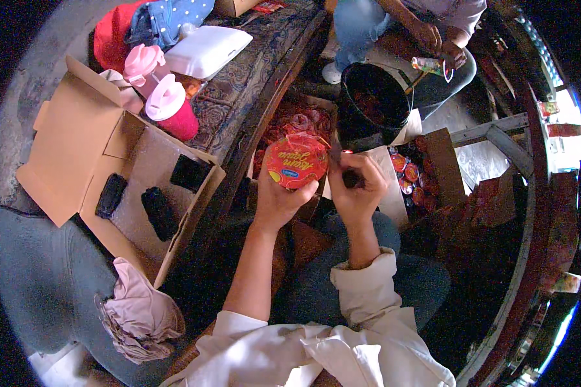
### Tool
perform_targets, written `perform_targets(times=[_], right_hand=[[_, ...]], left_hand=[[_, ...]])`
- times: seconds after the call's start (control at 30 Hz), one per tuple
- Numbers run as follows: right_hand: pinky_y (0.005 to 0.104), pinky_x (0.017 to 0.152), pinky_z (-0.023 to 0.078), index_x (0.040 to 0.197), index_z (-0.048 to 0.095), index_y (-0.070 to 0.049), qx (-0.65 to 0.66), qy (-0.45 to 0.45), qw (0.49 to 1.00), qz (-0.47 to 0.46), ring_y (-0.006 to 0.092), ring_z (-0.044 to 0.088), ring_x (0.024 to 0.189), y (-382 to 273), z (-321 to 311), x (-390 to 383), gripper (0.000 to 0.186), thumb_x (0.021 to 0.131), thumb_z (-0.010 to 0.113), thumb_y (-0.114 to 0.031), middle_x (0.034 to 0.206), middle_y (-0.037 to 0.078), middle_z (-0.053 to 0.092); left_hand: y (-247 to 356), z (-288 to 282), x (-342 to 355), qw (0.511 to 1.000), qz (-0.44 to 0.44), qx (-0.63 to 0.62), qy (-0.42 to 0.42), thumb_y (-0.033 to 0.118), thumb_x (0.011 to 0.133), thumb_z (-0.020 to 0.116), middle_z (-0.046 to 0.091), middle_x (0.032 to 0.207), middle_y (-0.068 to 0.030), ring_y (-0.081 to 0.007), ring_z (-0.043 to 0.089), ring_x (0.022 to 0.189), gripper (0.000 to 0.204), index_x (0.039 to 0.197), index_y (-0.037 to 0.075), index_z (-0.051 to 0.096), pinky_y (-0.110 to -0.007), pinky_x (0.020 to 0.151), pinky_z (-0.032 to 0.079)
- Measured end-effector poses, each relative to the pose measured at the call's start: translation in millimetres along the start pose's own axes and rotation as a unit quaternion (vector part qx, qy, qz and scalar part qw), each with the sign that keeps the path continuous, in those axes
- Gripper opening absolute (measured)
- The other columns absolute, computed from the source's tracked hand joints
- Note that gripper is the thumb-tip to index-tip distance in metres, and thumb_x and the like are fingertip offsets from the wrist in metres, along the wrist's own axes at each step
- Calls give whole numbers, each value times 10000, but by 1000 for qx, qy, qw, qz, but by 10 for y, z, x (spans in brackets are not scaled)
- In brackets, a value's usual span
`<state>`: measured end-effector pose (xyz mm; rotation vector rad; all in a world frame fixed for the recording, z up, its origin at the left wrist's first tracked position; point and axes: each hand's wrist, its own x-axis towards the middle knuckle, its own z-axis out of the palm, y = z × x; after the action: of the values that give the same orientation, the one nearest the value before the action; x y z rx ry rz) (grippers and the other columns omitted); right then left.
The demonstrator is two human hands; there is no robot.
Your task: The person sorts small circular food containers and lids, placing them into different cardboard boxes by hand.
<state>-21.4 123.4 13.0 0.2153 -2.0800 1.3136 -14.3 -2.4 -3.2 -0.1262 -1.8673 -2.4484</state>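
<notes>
- One round red lid (295, 159) with yellow lettering, in front of the person, between the two hands (what lies beneath it, I can't see).
- Two bare hands at work: the left hand (279, 203) has its grip curled about the lid's near edge, thumb at the right.
- The right hand (364, 186) has its grip pinching one dark tool (351, 178), too blurred to name, just beside the lid's right side; whether it touches, I can't tell.
- One black bucket (348, 97), beyond the right hand.
- One carton (447, 164) to the right, with red round pieces, too many to count; one reddish heap (300, 120) beyond the lid, uncountable too.
- One other person (361, 26) opposite, two hands showing, one printed cup (427, 64) held on its side.
- One open cardboard box (71, 148) at left, three dark things (159, 213) inside.
- Two pink lidded cups (174, 116), near one white container (208, 51).
</notes>
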Motion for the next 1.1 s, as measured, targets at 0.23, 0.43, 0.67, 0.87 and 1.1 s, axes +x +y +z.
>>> perform_targets(times=[0.23, 0.43, 0.67, 0.87, 1.1], right_hand=[[266, 644, 485, 754, 606, -23, -13, -4, 1000, -18, 213, 631, 726, -42, 27, -14, 189, 582, 642, 48, 776, 113, 634], [263, 628, 488, 794, 630, -33, -47, -18, 998, -24, 210, 633, 721, -65, 10, -22, 224, 590, 639, 57, 780, 113, 634], [267, 648, 490, 823, 640, -38, -17, -17, 1000, -12, 213, 635, 748, -33, 14, 5, 250, 599, 631, 72, 802, 106, 640], [266, 648, 489, 817, 635, -31, -34, -20, 999, -12, 208, 632, 728, -32, 15, 1, 222, 615, 635, 59, 772, 104, 635], [264, 613, 483, 753, 614, -19, -11, 9, 1000, 25, 188, 621, 674, 16, 5, 18, 164, 606, 660, 38, 731, 96, 626]], left_hand=[[-22, 2, 4, 1000, 12, 10, -6, 36, 625, 660, 535, 1030, -70, -141, 537, 940, 538, 1102, 31, 412, -278, 829, 431], [33, 12, -4, 1000, -15, -8, -7, 35, 618, 664, 539, 1024, -68, -139, 537, 938, 548, 1104, 34, 411, -286, 838, 426], [25, 8, -19, 999, 5, 28, -23, 29, 607, 672, 541, 1028, -70, -145, 538, 942, 580, 1122, 35, 406, -291, 850, 422], [10, 11, -2, 999, 14, 17, -34, 26, 595, 680, 535, 1048, -71, -149, 533, 953, 613, 1136, 33, 392, -294, 856, 421], [-23, -4, -14, 999, 17, 28, -15, 67, 571, 701, 539, 1030, -72, -155, 533, 949, 626, 1121, 30, 403, -298, 855, 422]])
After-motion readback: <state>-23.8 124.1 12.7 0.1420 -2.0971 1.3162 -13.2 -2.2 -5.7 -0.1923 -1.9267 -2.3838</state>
